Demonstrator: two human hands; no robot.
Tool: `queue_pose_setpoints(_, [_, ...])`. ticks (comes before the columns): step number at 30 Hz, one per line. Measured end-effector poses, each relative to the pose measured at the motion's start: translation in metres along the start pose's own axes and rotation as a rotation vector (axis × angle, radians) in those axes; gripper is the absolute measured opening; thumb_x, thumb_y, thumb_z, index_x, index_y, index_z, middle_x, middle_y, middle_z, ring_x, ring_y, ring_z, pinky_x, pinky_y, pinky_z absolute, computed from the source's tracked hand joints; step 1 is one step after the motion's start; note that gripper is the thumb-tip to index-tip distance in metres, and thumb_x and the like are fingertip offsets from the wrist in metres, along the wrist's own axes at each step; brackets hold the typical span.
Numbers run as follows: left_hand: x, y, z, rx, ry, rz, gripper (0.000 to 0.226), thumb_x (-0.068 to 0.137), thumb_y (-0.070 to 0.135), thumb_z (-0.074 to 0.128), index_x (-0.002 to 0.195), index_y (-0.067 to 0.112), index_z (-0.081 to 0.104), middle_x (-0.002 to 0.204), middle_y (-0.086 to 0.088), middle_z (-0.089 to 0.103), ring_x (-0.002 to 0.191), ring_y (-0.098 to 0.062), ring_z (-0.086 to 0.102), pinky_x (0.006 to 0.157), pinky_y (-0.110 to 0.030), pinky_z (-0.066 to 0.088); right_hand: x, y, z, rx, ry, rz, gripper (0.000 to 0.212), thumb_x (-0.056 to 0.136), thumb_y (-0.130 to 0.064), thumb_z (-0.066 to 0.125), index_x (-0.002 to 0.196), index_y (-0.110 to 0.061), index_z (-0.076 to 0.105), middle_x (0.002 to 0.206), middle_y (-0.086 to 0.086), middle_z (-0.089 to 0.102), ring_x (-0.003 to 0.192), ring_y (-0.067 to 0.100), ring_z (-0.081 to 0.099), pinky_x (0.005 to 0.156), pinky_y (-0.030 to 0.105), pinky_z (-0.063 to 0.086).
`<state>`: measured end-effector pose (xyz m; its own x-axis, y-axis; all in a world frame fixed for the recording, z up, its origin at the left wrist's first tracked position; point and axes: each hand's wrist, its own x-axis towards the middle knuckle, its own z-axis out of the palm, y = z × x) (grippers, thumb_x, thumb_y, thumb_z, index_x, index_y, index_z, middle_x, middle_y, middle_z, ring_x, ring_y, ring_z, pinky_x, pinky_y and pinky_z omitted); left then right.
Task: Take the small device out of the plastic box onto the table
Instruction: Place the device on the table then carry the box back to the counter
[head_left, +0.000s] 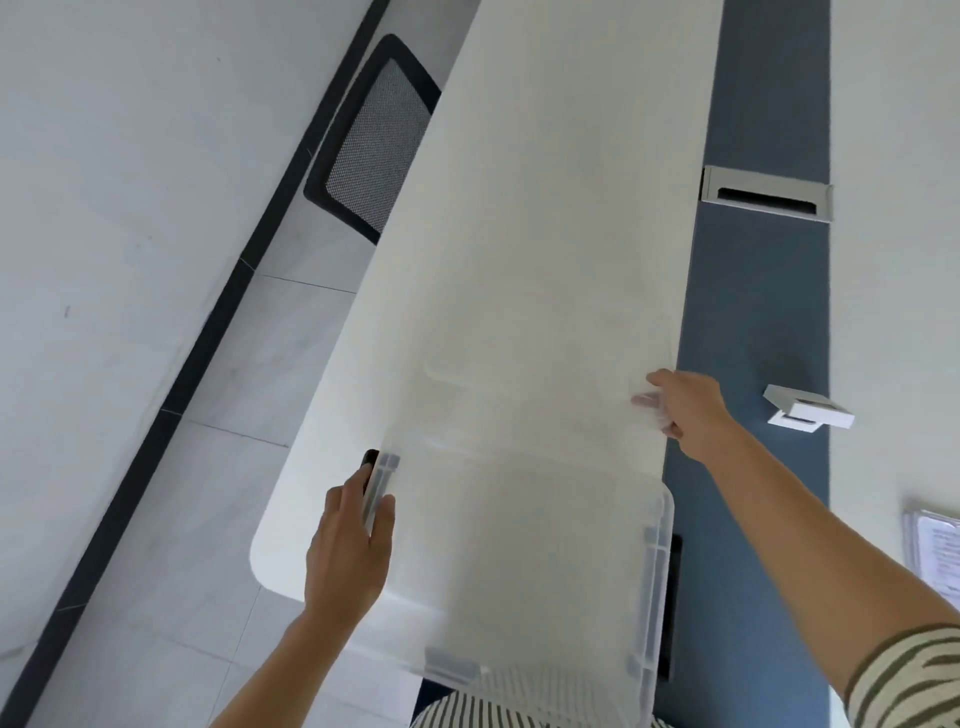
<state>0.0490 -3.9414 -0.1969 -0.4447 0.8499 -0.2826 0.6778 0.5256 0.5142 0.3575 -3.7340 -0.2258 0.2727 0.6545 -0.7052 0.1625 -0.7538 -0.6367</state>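
Note:
A clear plastic box (524, 561) stands on the white table (545, 218), close to my body. Its see-through lid (530, 410) is tilted up over the far side, and my right hand (685, 410) grips the lid's right far corner, fingers showing through the plastic. My left hand (348, 545) is closed around the box's left rim at a black latch (371, 464). A matching black latch (674, 608) runs along the right wall. Through the walls I make out nothing inside. A small white device (808, 413) lies outside the box on the blue strip (753, 312), right of my right hand.
A grey cable slot (766, 193) is set into the blue strip farther back. A black mesh chair (374, 140) stands left of the table by the wall. Papers in a sleeve (935, 551) lie at the right edge. Tiled floor is on the left.

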Motion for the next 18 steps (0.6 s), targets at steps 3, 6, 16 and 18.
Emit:
queue_pose_setpoints(3, [0.001,0.0,-0.009,-0.211,-0.046,-0.039,0.041,0.094,0.035,0.045,0.135,0.028,0.044,0.116,0.009,0.053,0.099,-0.012,0.051,0.081,-0.031,0.04,-0.034,-0.012,-0.007,0.094,0.004,-0.039,0.011,0.087,-0.017,0.057,0.095,-0.01,0.059,0.066,0.002,0.068,0.06,0.012,0.06,0.046,0.025,0.029])
queue_pose_setpoints(6, [0.005,-0.003,-0.02,-0.433,-0.078,-0.122,0.031,0.094,0.04,0.045,0.122,0.032,0.054,0.114,0.006,0.058,0.107,-0.017,0.055,0.084,-0.031,0.041,-0.081,-0.002,-0.019,0.083,-0.011,-0.144,0.01,0.085,-0.026,0.059,0.083,-0.018,0.064,0.053,-0.003,0.069,0.07,0.022,0.061,0.053,0.027,0.034])
queue_pose_setpoints(16, [0.01,-0.004,-0.064,-0.603,-0.154,-0.001,0.016,0.09,0.028,0.057,0.101,0.022,0.066,0.083,-0.003,0.07,0.074,-0.025,0.066,0.072,-0.042,0.057,-0.22,0.104,-0.02,0.0,0.124,-0.23,0.013,0.094,-0.029,0.054,0.101,-0.022,0.064,0.05,0.0,0.068,0.057,0.021,0.058,0.047,0.028,0.047])
queue_pose_setpoints(18, [0.004,-0.007,-0.063,-0.479,-0.175,0.031,0.02,0.086,0.025,0.064,0.105,0.024,0.062,0.078,-0.001,0.066,0.066,-0.022,0.061,0.064,-0.042,0.056,-0.231,0.123,-0.016,-0.022,0.154,-0.236,0.012,0.094,-0.03,0.054,0.1,-0.024,0.063,0.051,0.0,0.069,0.055,0.018,0.058,0.052,0.03,0.047])
